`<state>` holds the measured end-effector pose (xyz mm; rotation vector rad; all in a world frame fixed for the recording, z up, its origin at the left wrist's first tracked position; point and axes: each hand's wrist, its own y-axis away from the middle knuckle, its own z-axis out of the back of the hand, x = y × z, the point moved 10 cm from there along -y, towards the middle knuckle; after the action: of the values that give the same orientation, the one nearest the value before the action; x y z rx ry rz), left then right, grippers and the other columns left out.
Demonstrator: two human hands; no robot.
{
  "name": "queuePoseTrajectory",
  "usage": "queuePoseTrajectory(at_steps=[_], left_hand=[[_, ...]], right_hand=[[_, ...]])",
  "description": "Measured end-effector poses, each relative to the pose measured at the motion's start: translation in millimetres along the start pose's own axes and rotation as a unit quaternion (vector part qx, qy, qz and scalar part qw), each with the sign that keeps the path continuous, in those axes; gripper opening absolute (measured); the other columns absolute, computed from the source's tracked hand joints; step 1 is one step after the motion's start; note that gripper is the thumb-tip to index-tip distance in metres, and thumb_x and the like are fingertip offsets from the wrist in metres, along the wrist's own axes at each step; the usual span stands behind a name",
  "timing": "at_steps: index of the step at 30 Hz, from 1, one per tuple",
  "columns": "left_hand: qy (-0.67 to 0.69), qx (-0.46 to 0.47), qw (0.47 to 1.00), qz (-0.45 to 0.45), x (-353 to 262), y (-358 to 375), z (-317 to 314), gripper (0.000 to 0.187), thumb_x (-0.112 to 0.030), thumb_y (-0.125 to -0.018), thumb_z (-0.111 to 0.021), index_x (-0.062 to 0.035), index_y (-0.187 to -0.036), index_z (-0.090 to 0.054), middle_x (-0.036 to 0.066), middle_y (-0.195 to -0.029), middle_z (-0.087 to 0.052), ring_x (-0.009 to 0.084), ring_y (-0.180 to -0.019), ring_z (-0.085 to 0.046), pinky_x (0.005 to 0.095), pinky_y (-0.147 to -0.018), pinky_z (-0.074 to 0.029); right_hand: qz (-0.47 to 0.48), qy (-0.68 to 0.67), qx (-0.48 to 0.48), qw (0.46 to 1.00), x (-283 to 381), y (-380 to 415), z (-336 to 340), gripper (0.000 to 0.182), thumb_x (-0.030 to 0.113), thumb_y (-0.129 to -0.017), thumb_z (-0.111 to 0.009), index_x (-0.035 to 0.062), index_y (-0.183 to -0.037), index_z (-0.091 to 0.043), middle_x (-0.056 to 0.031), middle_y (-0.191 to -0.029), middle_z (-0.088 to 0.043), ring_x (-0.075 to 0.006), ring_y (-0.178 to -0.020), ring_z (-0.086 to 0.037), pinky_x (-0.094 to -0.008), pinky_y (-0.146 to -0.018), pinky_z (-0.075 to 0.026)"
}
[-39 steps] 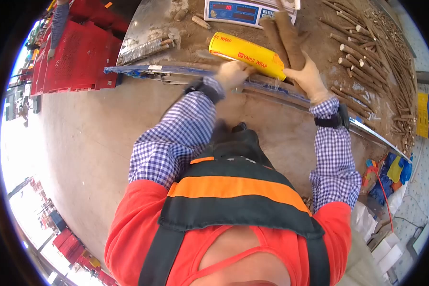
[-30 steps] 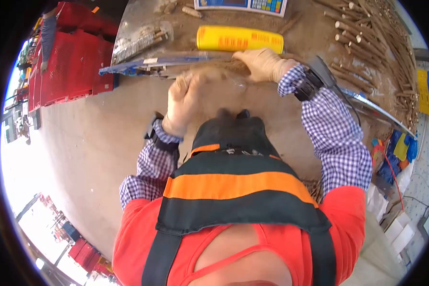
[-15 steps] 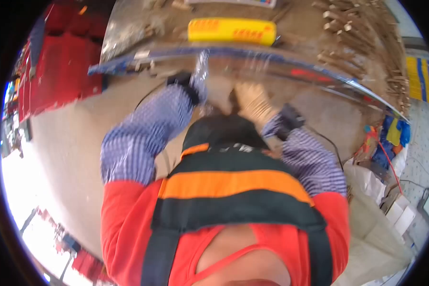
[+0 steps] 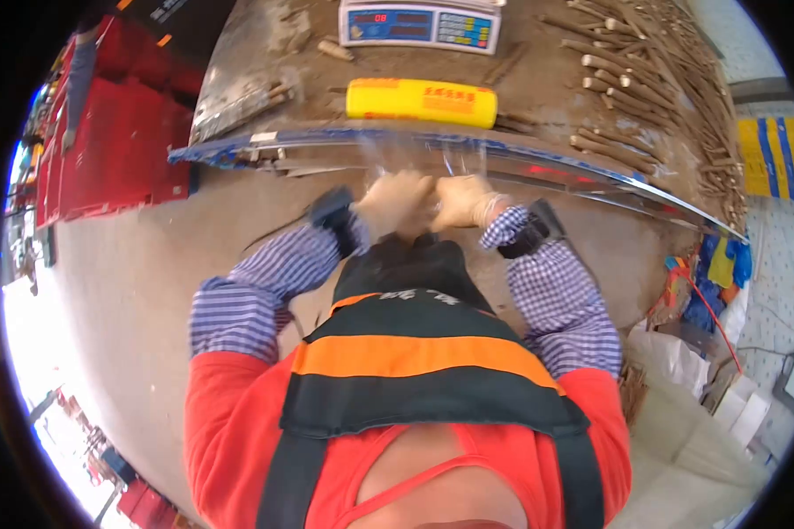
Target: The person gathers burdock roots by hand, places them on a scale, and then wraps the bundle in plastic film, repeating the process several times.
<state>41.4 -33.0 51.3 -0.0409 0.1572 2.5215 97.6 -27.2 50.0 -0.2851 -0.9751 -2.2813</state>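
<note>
Both gloved hands meet just below the worktable's front edge. My left hand and my right hand are closed, fingers curled inward, around a short bundle of brown sticks, blurred and mostly hidden by the gloves. Clear plastic film stretches from the table edge down to the hands, smeared by motion. On the table beyond lies a yellow roll with red print.
Farther back on the worktable stands a digital scale. Brown sticks are piled at right. Red crates stand at left. Coloured bags and a white sack sit at right.
My left hand has come down and right from the table edge to meet my right hand. The film is now spread wider between hands and table. The view has tilted up, showing more of the scale.
</note>
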Motion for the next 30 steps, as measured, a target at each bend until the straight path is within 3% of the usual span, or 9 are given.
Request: queuePoseTrajectory(at_steps=[2,6,10,13,16,20,25,27,30], left_hand=[[0.358,0.122,0.923,-0.069,0.2,-10.9,-27.2,0.071,-0.035,-0.065,-0.082,-0.0037,-0.122,-0.057,0.023,-0.109,-0.065,0.0319,-0.105,-0.062,0.0409,-0.091,-0.048],[0.224,0.254,0.940,0.030,17.0,-7.7,-21.6,0.061,-0.028,-0.062,-0.083,-0.0035,-0.112,-0.059,0.022,-0.107,-0.065,0.0337,-0.104,-0.062,0.0420,-0.089,-0.048],[0.191,-0.061,0.980,-0.011,11.2,-16.0,-1.9,0.047,-0.036,-0.061,-0.077,-0.0043,-0.095,-0.066,0.021,-0.093,-0.068,0.0371,-0.089,-0.067,0.0426,-0.080,-0.053],[0.284,0.161,0.941,-0.087,32.9,-34.6,-36.1,0.054,-0.042,-0.065,-0.077,-0.0025,-0.100,-0.065,0.022,-0.103,-0.067,0.0397,-0.092,-0.065,0.0428,-0.081,-0.053],[0.216,0.139,0.965,-0.046,42.3,-31.1,-15.5,0.055,-0.045,-0.070,-0.074,-0.0056,-0.107,-0.065,0.019,-0.110,-0.066,0.0393,-0.097,-0.064,0.0422,-0.085,-0.051],[0.152,-0.186,0.961,-0.136,54.4,-42.5,53.1,0.048,-0.043,-0.079,-0.068,-0.0152,-0.118,-0.064,0.011,-0.130,-0.058,0.0323,-0.119,-0.055,0.0447,-0.101,-0.043],[-0.139,-0.026,0.981,-0.135,50.4,-52.7,-4.3,0.040,-0.039,-0.088,-0.056,-0.0357,-0.128,-0.060,0.002,-0.156,-0.028,0.0288,-0.145,-0.021,0.0561,-0.114,-0.021],[-0.125,0.012,0.983,-0.136,48.7,-46.5,-7.7,0.040,-0.039,-0.090,-0.053,-0.0353,-0.129,-0.059,0.003,-0.156,-0.029,0.0289,-0.145,-0.021,0.0559,-0.114,-0.020],[-0.105,0.030,0.991,-0.081,56.4,-40.6,-0.9,0.049,-0.048,-0.090,-0.050,-0.0243,-0.133,-0.056,0.010,-0.155,-0.030,0.0316,-0.144,-0.023,0.0578,-0.112,-0.021]], right_hand=[[-0.046,0.115,-0.055,0.991,-1.5,-6.9,-10.3,0.071,0.051,-0.062,-0.074,-0.0001,-0.110,-0.060,-0.0241,-0.105,-0.067,-0.0342,-0.095,-0.066,-0.0409,-0.083,-0.052],[0.012,0.141,-0.277,0.950,-13.2,-20.0,8.4,0.065,0.047,-0.063,-0.072,-0.0002,-0.105,-0.060,-0.0233,-0.100,-0.067,-0.0351,-0.092,-0.067,-0.0416,-0.080,-0.052],[-0.055,0.011,0.007,0.998,-25.2,-30.9,-6.5,0.058,0.036,-0.063,-0.078,0.0039,-0.109,-0.060,-0.0148,-0.092,-0.062,-0.0342,-0.087,-0.063,-0.0422,-0.077,-0.049],[0.008,0.339,-0.303,0.890,37.1,-5.2,18.3,0.051,0.035,-0.067,-0.078,0.0051,-0.104,-0.060,-0.0120,-0.096,-0.061,-0.0311,-0.087,-0.062,-0.0421,-0.078,-0.050],[0.006,0.245,-0.342,0.907,18.9,-16.7,31.2,0.040,0.027,-0.073,-0.074,0.0048,-0.102,-0.059,-0.0130,-0.095,-0.062,-0.0285,-0.089,-0.063,-0.0396,-0.078,-0.051],[-0.011,0.275,-0.262,0.925,9.1,-10.6,39.5,0.039,0.017,-0.070,-0.073,0.0035,-0.103,-0.058,-0.0145,-0.094,-0.063,-0.0299,-0.088,-0.065,-0.0393,-0.075,-0.055],[-0.035,-0.023,-0.112,0.993,-35.6,-65.1,-20.8,0.053,0.018,-0.065,-0.077,0.0036,-0.113,-0.060,-0.0212,-0.103,-0.066,-0.0338,-0.092,-0.066,-0.0384,-0.074,-0.054],[-0.006,-0.434,0.163,0.886,-13.9,-28.6,-78.2,0.063,0.027,-0.061,-0.080,0.0015,-0.115,-0.061,-0.0236,-0.105,-0.066,-0.0329,-0.092,-0.066,-0.0391,-0.076,-0.054],[0.028,-0.025,0.095,0.995,-39.1,-8.2,-154.0,0.041,0.017,-0.068,-0.071,0.0023,-0.105,-0.063,-0.0245,-0.100,-0.067,-0.0369,-0.093,-0.066,-0.0462,-0.079,-0.054]])
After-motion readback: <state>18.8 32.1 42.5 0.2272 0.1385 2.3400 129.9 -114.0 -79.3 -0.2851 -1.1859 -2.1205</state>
